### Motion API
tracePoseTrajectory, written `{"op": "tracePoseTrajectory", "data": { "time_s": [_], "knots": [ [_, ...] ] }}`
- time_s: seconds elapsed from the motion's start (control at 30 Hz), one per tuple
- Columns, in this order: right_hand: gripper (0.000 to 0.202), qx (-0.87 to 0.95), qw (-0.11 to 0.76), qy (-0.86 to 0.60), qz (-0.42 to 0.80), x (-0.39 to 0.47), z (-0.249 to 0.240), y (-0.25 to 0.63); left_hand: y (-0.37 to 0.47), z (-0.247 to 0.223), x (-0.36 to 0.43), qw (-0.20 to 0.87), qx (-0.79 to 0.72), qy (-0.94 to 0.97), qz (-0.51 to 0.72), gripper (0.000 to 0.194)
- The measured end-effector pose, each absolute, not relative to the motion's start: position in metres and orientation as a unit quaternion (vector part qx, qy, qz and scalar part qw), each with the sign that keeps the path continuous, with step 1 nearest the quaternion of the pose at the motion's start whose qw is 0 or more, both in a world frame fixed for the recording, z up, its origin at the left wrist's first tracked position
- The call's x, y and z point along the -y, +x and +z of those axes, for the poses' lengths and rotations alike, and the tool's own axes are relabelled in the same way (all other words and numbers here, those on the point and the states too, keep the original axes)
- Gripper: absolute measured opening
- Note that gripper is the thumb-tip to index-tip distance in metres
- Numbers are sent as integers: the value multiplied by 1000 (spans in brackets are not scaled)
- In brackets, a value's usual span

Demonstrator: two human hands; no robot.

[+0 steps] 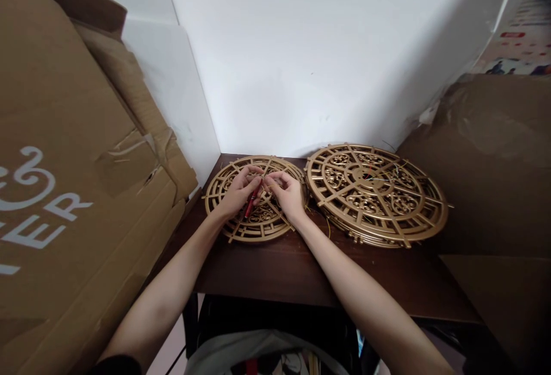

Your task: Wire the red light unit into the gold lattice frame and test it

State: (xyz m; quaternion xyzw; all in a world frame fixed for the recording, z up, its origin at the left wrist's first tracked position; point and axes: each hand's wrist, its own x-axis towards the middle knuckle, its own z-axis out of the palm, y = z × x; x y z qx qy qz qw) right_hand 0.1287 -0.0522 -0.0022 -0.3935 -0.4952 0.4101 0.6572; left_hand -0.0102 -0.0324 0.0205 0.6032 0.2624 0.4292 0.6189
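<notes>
Over the middle of the left gold openwork disc (241, 230), my two hands meet with their fingertips almost touching. My left hand (241, 192) is closed around a slim red-handled tool (249, 207), which points down toward me; its working end is hidden by the fingers. My right hand (289, 194) is closed in a pinch just beside it. Whatever lies between those fingertips is too small to make out. Under both hands, the disc lies flat, with rings, spokes and scroll patterns.
To the right, a stack of larger gold discs (387, 231) has thin wires across its top. The dark wooden table (267, 269) ends close to me. Cardboard (86, 151) leans along the left, a brown box (495, 174) stands at right, and a white wall (310, 65) rises behind.
</notes>
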Motion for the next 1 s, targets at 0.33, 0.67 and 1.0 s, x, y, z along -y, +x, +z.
{"op": "tracePoseTrajectory", "data": {
  "time_s": [0.33,0.67,1.0],
  "knots": [
    [23,493,659,-387,416,54,0,128,-10,23,35,596,-266,627,426,30],
    [23,515,657,-412,365,54,-1,127,-12,20,31,583,-272,629,436,28],
    [16,536,666,-435,282,62,12,128,-14,24,23,662,-269,474,514,27]
  ]
}}
